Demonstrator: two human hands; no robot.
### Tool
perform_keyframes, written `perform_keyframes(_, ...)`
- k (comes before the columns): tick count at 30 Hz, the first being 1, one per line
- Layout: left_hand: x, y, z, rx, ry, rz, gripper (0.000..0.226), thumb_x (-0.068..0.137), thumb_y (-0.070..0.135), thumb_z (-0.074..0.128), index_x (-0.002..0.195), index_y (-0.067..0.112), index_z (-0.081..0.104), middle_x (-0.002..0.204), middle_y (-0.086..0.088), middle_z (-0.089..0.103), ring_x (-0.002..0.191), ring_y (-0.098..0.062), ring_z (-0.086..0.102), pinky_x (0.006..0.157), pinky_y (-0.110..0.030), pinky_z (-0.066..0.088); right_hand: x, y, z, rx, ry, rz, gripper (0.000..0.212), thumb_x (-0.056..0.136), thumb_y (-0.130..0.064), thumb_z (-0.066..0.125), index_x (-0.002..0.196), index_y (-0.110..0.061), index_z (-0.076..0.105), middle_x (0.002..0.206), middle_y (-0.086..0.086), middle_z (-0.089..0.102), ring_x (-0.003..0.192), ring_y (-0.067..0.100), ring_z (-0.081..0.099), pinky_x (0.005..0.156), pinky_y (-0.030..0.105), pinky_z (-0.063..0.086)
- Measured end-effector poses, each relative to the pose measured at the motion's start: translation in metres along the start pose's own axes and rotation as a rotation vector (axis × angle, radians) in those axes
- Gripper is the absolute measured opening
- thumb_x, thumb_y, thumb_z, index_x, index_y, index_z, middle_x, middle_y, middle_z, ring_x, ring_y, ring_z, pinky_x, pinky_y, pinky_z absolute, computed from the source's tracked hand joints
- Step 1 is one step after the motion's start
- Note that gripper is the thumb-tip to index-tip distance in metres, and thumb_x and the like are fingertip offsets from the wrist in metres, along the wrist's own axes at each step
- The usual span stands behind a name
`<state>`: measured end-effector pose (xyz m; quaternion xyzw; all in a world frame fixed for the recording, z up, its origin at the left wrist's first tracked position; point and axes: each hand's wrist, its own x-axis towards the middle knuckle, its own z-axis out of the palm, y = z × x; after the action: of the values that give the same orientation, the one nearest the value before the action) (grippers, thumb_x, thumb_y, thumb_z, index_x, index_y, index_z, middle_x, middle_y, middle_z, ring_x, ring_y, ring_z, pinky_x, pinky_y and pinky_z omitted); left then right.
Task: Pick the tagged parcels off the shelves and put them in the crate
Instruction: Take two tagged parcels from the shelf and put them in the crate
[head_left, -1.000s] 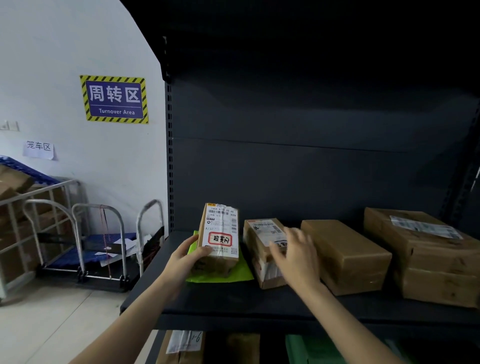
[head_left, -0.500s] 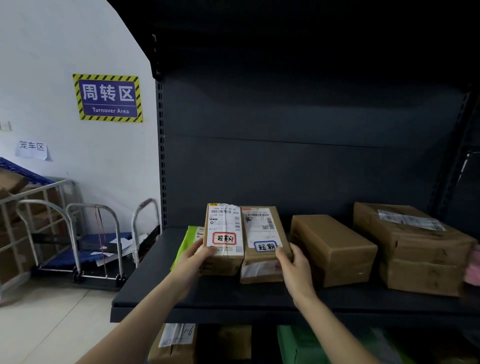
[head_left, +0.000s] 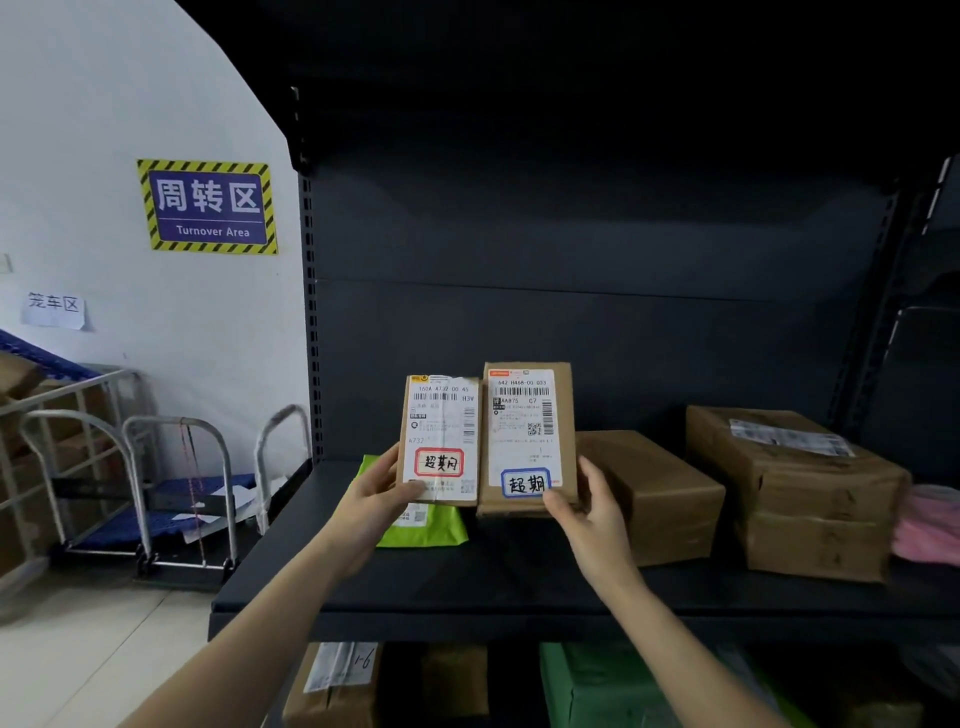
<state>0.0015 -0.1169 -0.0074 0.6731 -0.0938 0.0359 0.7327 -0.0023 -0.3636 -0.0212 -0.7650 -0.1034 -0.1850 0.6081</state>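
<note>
Two small cardboard parcels are held upright side by side above the dark shelf, labels facing me. My left hand grips the left parcel, which carries a red-bordered handwritten tag near its bottom. My right hand grips the right parcel, which carries a blue-bordered handwritten tag. Their edges almost touch. No crate is in view.
A green mailer bag lies on the shelf under the left parcel. Plain brown boxes and a pink bag sit to the right. More parcels fill the lower shelf. Folded hand trolleys and a cage cart stand at left.
Both parcels have been lifted off the shelf and tipped upright so their labels face me. The green mailer under the left parcel is now uncovered.
</note>
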Motion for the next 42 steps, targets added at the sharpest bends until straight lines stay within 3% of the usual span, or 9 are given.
perform_keyframes(5,-0.006,0.004,0.006,0.036,0.024,0.047,0.054,0.086,-0.002,0.058,0.126,0.034,0.050,0.109,0.002,0.072,0.105,-0.016,0.066,0.091,-0.032,0.048,-0.001,-0.002,-0.008,0.009,-0.025,0.003,0.064,0.086,-0.019,0.065,0.141,-0.024,0.033,0.116,-0.017,0.053,0.115,0.005,0.048,0.096,0.025,0.038)
perform_keyframes(9,-0.016,0.008,0.012,0.125,0.051,0.095,0.053,0.086,-0.001,0.059,0.125,0.034,0.049,0.108,0.008,0.072,0.104,-0.011,0.066,0.087,-0.028,0.051,-0.001,-0.003,-0.013,0.004,-0.042,-0.007,0.070,0.084,-0.019,0.067,0.143,-0.022,0.030,0.120,-0.015,0.048,0.116,0.005,0.043,0.098,0.027,0.035)
perform_keyframes(13,-0.029,0.010,0.015,0.203,0.118,0.128,0.050,0.086,-0.001,0.061,0.120,0.035,0.053,0.109,0.009,0.069,0.108,-0.013,0.063,0.083,-0.026,0.053,0.000,-0.002,-0.012,0.018,-0.073,-0.016,0.069,0.084,-0.018,0.067,0.142,-0.021,0.032,0.109,-0.023,0.051,0.099,-0.006,0.047,0.092,0.022,0.033)
perform_keyframes(17,-0.047,0.013,0.015,0.247,0.187,0.151,0.044,0.085,0.002,0.063,0.114,0.034,0.053,0.112,0.005,0.067,0.111,-0.018,0.061,0.095,-0.036,0.050,-0.003,-0.002,-0.006,0.018,-0.111,-0.030,0.061,0.088,-0.026,0.061,0.142,-0.022,0.033,0.131,-0.004,0.051,0.117,0.007,0.046,0.099,0.029,0.037)
perform_keyframes(25,-0.097,0.015,-0.011,0.261,0.319,0.154,0.043,0.083,0.010,0.066,0.121,0.026,0.053,0.114,0.002,0.068,0.107,-0.015,0.064,0.094,-0.036,0.051,-0.020,-0.017,0.027,0.065,-0.209,-0.043,0.052,0.093,-0.026,0.054,0.141,-0.024,0.036,0.138,0.001,0.048,0.126,0.014,0.045,0.105,0.033,0.037)
perform_keyframes(29,-0.129,0.024,-0.038,0.258,0.408,0.151,0.042,0.083,0.010,0.067,0.118,0.030,0.055,0.107,0.009,0.070,0.101,-0.009,0.066,0.086,-0.025,0.052,-0.034,-0.033,0.058,0.085,-0.275,-0.073,0.048,0.093,-0.026,0.053,0.139,-0.025,0.039,0.136,0.000,0.050,0.124,0.013,0.047,0.103,0.036,0.042)
perform_keyframes(33,-0.173,0.035,-0.070,0.250,0.520,0.154,0.038,0.084,0.010,0.066,0.119,0.022,0.055,0.107,0.006,0.070,0.093,-0.004,0.068,0.072,-0.016,0.055,-0.058,-0.055,0.098,0.116,-0.347,-0.098,0.038,0.093,-0.027,0.053,0.128,-0.035,0.042,0.127,-0.005,0.052,0.110,0.002,0.052,0.081,0.015,0.044)
perform_keyframes(37,-0.228,0.047,-0.101,0.286,0.647,0.147,0.032,0.086,0.013,0.065,0.117,0.017,0.057,0.104,0.002,0.070,0.089,-0.005,0.069,0.066,-0.013,0.054,-0.096,-0.081,0.138,0.143,-0.410,-0.091,0.046,0.094,-0.026,0.052,0.138,-0.019,0.041,0.134,0.000,0.050,0.122,0.012,0.047,0.101,0.032,0.042)
perform_keyframes(42,-0.311,0.058,-0.138,0.329,0.785,0.109,0.027,0.086,0.016,0.065,0.111,0.020,0.056,0.099,0.003,0.069,0.091,-0.010,0.068,0.066,-0.017,0.056,-0.156,-0.110,0.187,0.171,-0.522,-0.088,0.044,0.095,-0.023,0.051,0.137,-0.018,0.042,0.133,0.005,0.052,0.118,0.016,0.052,0.093,0.031,0.047)
